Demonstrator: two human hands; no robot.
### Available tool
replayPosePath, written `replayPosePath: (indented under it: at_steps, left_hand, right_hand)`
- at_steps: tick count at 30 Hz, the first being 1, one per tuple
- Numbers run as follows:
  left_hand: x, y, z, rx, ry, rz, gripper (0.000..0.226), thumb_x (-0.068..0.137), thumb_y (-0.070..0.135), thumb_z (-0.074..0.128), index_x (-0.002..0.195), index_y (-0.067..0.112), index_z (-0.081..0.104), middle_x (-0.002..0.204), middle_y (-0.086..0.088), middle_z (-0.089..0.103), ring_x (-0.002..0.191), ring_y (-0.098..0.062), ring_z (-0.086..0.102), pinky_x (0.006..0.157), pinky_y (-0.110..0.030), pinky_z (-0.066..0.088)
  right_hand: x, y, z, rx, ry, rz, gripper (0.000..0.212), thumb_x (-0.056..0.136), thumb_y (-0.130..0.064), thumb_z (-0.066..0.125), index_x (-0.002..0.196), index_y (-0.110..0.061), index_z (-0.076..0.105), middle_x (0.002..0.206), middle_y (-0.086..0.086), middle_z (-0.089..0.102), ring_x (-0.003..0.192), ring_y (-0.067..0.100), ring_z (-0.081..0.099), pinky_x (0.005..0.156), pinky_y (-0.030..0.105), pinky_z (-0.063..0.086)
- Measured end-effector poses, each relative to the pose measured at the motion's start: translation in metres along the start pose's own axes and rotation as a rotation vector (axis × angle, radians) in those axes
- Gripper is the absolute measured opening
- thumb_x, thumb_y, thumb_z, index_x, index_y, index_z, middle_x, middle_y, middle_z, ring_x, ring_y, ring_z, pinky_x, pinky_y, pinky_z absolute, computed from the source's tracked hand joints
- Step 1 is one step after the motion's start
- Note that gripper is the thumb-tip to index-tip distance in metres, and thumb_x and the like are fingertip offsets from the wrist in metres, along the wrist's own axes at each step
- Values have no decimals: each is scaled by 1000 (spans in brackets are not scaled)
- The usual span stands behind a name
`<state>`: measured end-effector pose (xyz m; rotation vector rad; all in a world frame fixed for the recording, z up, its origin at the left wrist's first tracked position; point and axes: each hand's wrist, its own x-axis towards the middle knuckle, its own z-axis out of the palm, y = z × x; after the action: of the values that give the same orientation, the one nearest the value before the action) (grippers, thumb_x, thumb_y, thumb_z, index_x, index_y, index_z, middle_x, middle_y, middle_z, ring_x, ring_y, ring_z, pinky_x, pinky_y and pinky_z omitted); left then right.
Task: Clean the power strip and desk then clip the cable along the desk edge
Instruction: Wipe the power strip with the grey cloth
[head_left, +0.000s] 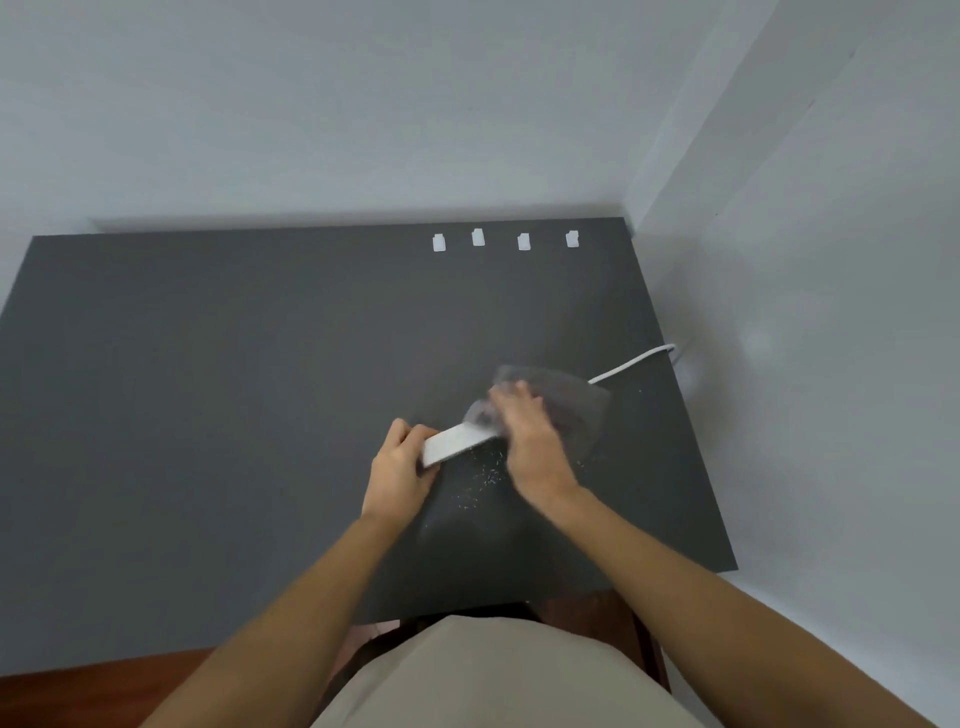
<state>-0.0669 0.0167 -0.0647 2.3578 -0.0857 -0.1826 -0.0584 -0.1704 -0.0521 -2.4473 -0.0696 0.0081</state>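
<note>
A white power strip (451, 442) lies on the dark grey desk (208, 389), right of centre. My left hand (402, 470) grips its near end. My right hand (530, 434) presses a grey cloth (571, 397) onto its far end, blurred by motion. The strip's far half is hidden under the cloth and hand. Its white cable (634, 361) runs from under the cloth to the desk's right edge. Small white crumbs (483, 480) are scattered on the desk just in front of the strip.
Several white cable clips (524, 241) sit in a row near the desk's back edge, right of centre. White walls close the desk at the back and right. A dark chair (644, 644) shows below the near edge.
</note>
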Motion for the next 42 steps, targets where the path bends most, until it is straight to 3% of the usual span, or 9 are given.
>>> replayPosePath:
  at_steps: [3,8,13,19,24,29,34,39,42]
  left_hand:
    - [-5,-3,7,18,27,-16,24,76,8,72,98,13,64,87,-2,45,67,-24,53,64,-29,44]
    - [-1,0,4,19,23,-42,26,76,6,69,100,15,64,88,2,42,70,-20,50,68,-26,41]
    - [1,-3,3,-5,28,-54,26,74,10,74,98,14,65,85,2,42,68,-19,49,67,-26,42]
    - [0,0,4,-8,38,-67,29,74,7,72,100,16,66,86,4,41,70,-16,48,70,-23,40]
    - [7,-6,-1,-57,-4,-52,31,70,13,79,99,16,66,86,-2,48,72,-16,54,69,-29,47]
    - [7,0,-13,-513,-167,-283,28,81,20,72,107,20,61,103,-1,65,94,-15,69,79,-29,58]
    - [-1,4,-10,-878,-250,-555,27,92,17,58,119,17,57,117,-17,64,100,-28,69,72,-31,60]
    - [-5,10,-6,-933,-238,-610,21,96,18,52,116,19,60,118,-10,66,104,-26,67,72,-32,60]
    - [-1,14,-5,-969,-188,-664,22,98,14,46,116,18,58,116,-11,66,96,-25,66,64,-31,58]
  right_hand:
    - [-23,6,11,-67,-157,-308,75,74,19,39,142,-10,33,152,6,31,144,19,17,119,32,7]
    - [-3,28,-2,-24,216,243,74,78,23,41,144,-10,30,153,9,31,144,24,13,119,47,14]
    - [-20,11,15,-66,-136,-292,82,71,23,43,144,-13,29,153,2,27,144,18,15,120,31,4]
    - [12,40,-21,-31,211,275,72,76,22,39,141,-7,36,149,12,37,142,28,23,120,37,12]
    - [-13,12,7,-101,-145,-335,67,77,14,36,140,-10,37,150,8,36,142,19,22,120,32,8]
    - [22,42,-34,54,179,383,61,82,16,47,137,-12,42,135,14,55,131,31,44,112,48,32]
    - [-27,6,-12,15,-379,-213,66,81,17,42,139,-14,40,140,5,50,135,17,37,117,28,17]
    - [-1,38,-39,-91,39,283,56,81,15,44,129,-12,50,128,13,60,123,35,50,114,42,28]
    - [-27,7,-22,-68,-234,-154,64,80,17,43,137,-12,43,143,10,46,136,23,37,117,28,15]
